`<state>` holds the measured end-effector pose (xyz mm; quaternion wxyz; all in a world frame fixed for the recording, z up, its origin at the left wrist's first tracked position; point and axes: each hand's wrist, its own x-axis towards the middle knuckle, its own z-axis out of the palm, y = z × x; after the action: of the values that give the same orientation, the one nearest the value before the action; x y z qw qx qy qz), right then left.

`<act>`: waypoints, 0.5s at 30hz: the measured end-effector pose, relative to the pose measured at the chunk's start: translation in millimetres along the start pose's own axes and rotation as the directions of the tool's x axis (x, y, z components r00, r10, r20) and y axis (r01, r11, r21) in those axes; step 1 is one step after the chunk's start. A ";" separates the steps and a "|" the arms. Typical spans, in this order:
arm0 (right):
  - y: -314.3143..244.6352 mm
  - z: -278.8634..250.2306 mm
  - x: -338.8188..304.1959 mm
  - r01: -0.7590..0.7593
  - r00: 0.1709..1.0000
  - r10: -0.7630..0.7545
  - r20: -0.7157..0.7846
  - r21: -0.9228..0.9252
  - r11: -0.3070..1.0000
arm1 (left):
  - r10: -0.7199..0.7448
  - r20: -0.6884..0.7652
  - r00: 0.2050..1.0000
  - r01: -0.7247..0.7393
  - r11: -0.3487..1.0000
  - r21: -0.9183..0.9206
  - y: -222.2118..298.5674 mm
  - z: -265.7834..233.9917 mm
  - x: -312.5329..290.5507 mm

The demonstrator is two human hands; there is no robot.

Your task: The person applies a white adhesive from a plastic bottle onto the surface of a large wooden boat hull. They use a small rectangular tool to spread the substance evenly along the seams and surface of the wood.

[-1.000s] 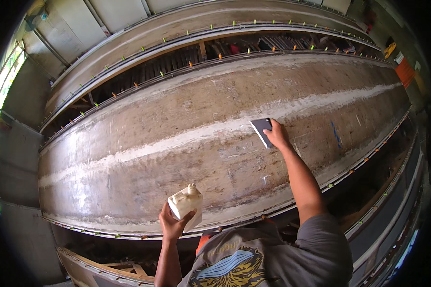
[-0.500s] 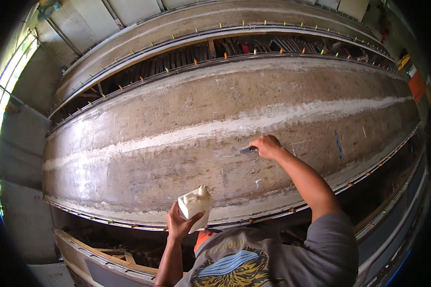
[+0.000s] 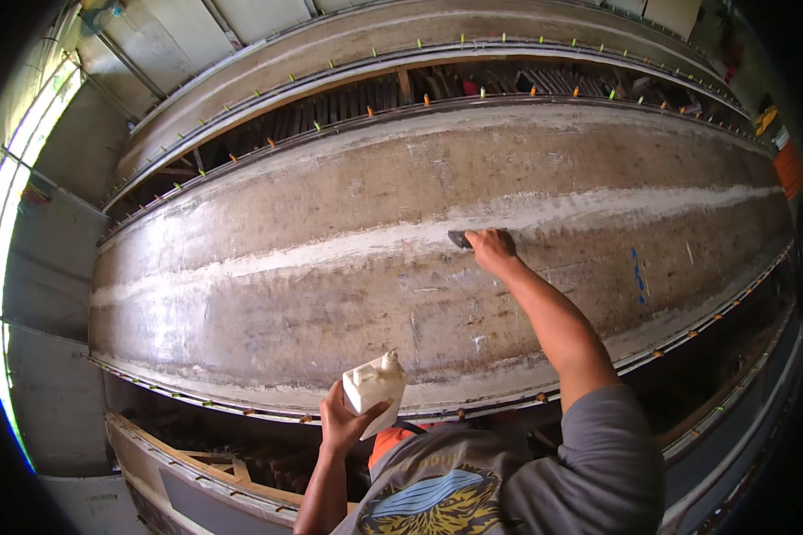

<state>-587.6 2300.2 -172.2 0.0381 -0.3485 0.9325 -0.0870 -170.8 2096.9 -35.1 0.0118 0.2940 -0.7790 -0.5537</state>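
A long, curved brown panel point(image 3: 277, 330) stretches across in front of me, with a pale filler-like band point(image 3: 330, 250) running along its middle. My right hand point(image 3: 495, 250) is closed around a dark, flat scraper point(image 3: 459, 239), whose blade rests at the near edge of that band. Lower down, by the panel's near edge, my left hand point(image 3: 341, 421) grips a cream plastic jug point(image 3: 375, 385) from its side, thumb across the front. The jug is tilted, its neck pointing up and away; its contents cannot be seen.
Short orange and green pegs line the panel's edges. Beyond a dark gap lies a second long panel point(image 3: 348, 49). Wooden framing point(image 3: 241, 473) sits below the near edge. Blue marks point(image 3: 638, 276) show on the right part of the panel. Bright openings run along the left wall.
My right hand has moved the scraper away from me, from the brown surface up to the pale band. The jug stays in my left hand, and the view has shifted slightly.
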 end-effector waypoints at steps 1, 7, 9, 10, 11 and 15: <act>2.0 2.3 -12.4 0.050 0.999 -0.050 -0.017 0.008 0.999 | -0.002 0.000 1.000 0.002 1.000 -0.024 -2.7 1.5 -0.1; 17.5 -19.1 -24.2 0.008 1.000 -0.009 0.002 0.181 0.983 | -0.014 0.022 1.000 0.015 0.999 -0.050 -0.8 10.0 5.1; 17.6 -23.6 -10.9 -0.048 0.999 0.050 -0.009 0.182 0.982 | -0.004 0.028 1.000 0.005 0.999 -0.038 1.9 11.8 7.4; 14.5 -20.9 -2.4 -0.058 0.998 0.061 -0.012 0.143 0.988 | -0.004 0.031 1.000 0.005 0.999 -0.039 0.8 12.8 8.2; 14.1 -16.8 2.3 -0.070 0.997 0.072 -0.016 0.104 0.992 | -0.003 0.035 0.999 0.005 0.999 -0.040 -1.5 14.3 9.9; 10.1 16.1 -24.0 0.000 0.999 0.000 -0.045 0.001 1.000 | 0.008 0.036 0.999 -0.009 1.000 0.010 -1.3 17.2 12.0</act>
<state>-573.8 2321.3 -189.6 0.0174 -0.3465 0.9331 -0.0951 -186.0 2105.7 -46.6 -0.0014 0.2807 -0.7830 -0.5551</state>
